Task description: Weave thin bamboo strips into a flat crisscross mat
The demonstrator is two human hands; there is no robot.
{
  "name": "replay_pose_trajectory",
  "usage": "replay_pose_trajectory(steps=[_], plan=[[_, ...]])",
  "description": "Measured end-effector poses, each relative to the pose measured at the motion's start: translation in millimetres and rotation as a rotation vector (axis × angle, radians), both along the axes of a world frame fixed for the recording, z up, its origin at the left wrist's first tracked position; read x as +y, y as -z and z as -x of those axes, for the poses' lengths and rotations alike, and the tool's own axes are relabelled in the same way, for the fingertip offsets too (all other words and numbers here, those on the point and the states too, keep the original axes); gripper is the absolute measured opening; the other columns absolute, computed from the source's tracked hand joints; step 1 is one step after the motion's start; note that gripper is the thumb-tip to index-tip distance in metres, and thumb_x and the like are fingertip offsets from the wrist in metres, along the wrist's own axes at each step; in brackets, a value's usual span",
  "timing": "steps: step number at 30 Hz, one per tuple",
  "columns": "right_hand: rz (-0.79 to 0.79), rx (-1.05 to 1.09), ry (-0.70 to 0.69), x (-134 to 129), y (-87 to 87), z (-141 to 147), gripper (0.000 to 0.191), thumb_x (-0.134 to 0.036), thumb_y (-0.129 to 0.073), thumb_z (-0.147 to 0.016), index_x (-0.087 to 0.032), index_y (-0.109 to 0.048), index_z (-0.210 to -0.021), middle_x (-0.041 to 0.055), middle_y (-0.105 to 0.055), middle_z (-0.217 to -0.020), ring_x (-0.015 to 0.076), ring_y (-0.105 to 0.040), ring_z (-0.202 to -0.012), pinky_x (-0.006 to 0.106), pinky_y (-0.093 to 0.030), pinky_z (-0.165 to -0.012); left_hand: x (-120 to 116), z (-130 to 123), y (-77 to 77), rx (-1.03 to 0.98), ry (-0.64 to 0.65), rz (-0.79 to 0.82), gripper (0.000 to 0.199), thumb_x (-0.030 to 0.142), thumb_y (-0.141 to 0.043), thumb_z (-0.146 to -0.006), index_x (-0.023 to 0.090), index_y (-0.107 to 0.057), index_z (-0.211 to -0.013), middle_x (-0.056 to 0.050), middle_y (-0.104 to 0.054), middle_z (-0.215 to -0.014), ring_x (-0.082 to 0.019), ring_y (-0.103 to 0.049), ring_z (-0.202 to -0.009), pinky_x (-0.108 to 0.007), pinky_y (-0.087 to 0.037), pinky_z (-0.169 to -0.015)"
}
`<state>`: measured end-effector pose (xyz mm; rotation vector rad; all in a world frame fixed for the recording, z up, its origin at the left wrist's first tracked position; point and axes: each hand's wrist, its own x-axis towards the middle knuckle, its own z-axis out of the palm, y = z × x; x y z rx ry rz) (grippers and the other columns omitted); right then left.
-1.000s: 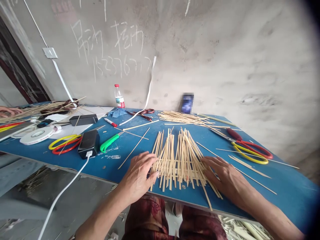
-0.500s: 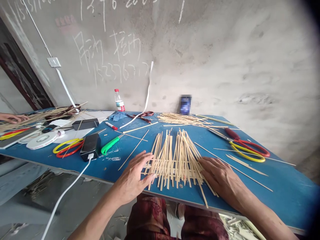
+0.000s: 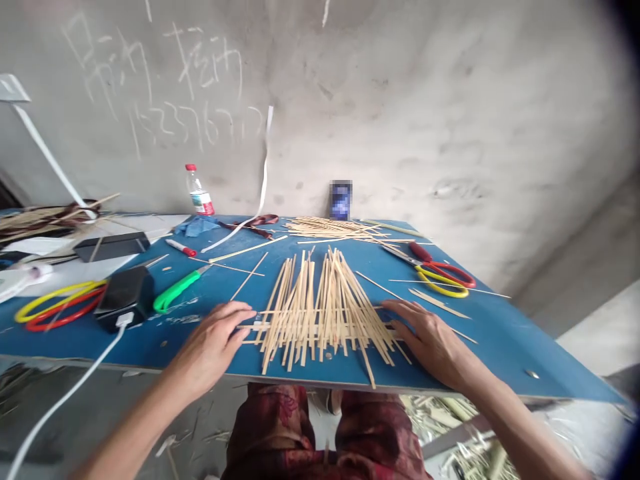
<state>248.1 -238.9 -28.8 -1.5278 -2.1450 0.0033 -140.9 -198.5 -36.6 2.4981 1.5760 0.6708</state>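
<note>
A loose fan of thin bamboo strips point(image 3: 305, 313) lies across a few crosswise strips point(image 3: 253, 327) at the table's front. My left hand point(image 3: 213, 340) rests by the left ends of these crosswise strips, its fingers stretched out and the thumb apart. On the opposite side, my right hand point(image 3: 430, 337) is spread low over the table, fingertips at the right ends of the crosswise strips. Whether the fingertips press on them is hard to see. Neither hand grips anything visible.
Scissors with red and yellow handles point(image 3: 445, 277) lie to the right. More strips point(image 3: 335, 228) are piled behind. To the left are a green-handled knife point(image 3: 177, 290), a black box with a white cable point(image 3: 125, 297), a marker point(image 3: 181, 248) and a bottle point(image 3: 200, 193).
My view has swung to the right, so the scene sits further left. Both hands have drawn slightly outward from the strips, the left one more clearly.
</note>
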Motion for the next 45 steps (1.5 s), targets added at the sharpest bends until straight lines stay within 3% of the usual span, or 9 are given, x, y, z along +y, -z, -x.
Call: replay_pose_trajectory(steps=[6,14,22,29,37,41,45], plan=[[0.01,-0.072,0.019,-7.3,2.8,-12.3,0.033,-0.032,-0.038,-0.098,-0.019,-0.066,-0.112,0.0096,-0.066,-0.122,0.0261,-0.062,-0.111,0.048,-0.05,-0.097,7.2,6.9,1.9,-0.013,-0.047,0.033,0.027,0.04,-0.041,-0.091,0.024,-0.064,-0.092,-0.003,-0.062,-0.098,-0.021,-0.062,-0.091,-0.032,-0.047,-0.08],[0.04,-0.135,-0.013,1.5,-0.5,-5.9,0.026,-0.03,-0.041,-0.098,-0.022,-0.066,-0.1,0.0083,-0.065,-0.117,0.0259,-0.061,-0.107,0.048,-0.049,-0.095,6.3,-0.6,-7.3,0.022,-0.019,0.064,0.026,0.034,-0.039,-0.091,0.022,-0.055,-0.075,-0.001,-0.06,-0.08,-0.018,-0.057,-0.073,-0.027,-0.041,-0.067],[0.012,-0.109,-0.057,11.4,1.6,-8.9,0.023,-0.032,-0.046,-0.096,-0.022,-0.064,-0.087,0.007,-0.066,-0.109,0.0226,-0.061,-0.099,0.04,-0.05,-0.088,8.9,-2.3,-20.6,0.001,0.028,0.143,0.022,0.028,-0.043,-0.088,0.022,-0.056,-0.072,0.001,-0.06,-0.077,-0.017,-0.056,-0.071,-0.027,-0.041,-0.067],[0.024,-0.153,-0.064,11.8,-0.1,-7.3,0.021,-0.029,-0.045,-0.097,-0.022,-0.065,-0.091,0.0073,-0.065,-0.112,0.0231,-0.06,-0.1,0.042,-0.049,-0.09,11.7,-1.1,-20.7,-0.026,0.035,0.176,0.023,0.032,-0.043,-0.087,0.022,-0.055,-0.071,0.001,-0.061,-0.076,-0.017,-0.056,-0.069,-0.026,-0.041,-0.065],[-0.137,-0.317,0.05,0.1,-7.9,14.3,0.032,-0.015,-0.038,-0.097,-0.02,-0.069,-0.104,0.0114,-0.066,-0.116,0.0298,-0.058,-0.105,0.047,-0.046,-0.086,8.4,1.4,-13.7,-0.056,0.023,0.157,0.025,0.035,-0.042,-0.092,0.022,-0.058,-0.078,0.001,-0.063,-0.082,-0.016,-0.056,-0.072,-0.024,-0.041,-0.067],[-0.046,-0.23,-0.112,-6.6,-16.8,33.2,0.027,-0.022,-0.039,-0.1,-0.021,-0.067,-0.103,0.0094,-0.065,-0.114,0.0239,-0.058,-0.1,0.039,-0.048,-0.082,8.1,2.7,-11.4,-0.063,0.027,0.146,0.026,0.037,-0.043,-0.092,0.022,-0.059,-0.078,0.0,-0.063,-0.083,-0.017,-0.058,-0.074,-0.024,-0.042,-0.069],[0.006,-0.266,-0.091,-9.2,-18.7,48.5,0.021,-0.019,-0.044,-0.098,-0.021,-0.065,-0.096,0.0092,-0.065,-0.111,0.0241,-0.057,-0.1,0.039,-0.048,-0.08,8.8,3.8,-10.9,-0.043,0.033,0.163,0.027,0.039,-0.042,-0.093,0.023,-0.058,-0.078,0.001,-0.061,-0.082,-0.016,-0.057,-0.074,-0.024,-0.041,-0.069]])
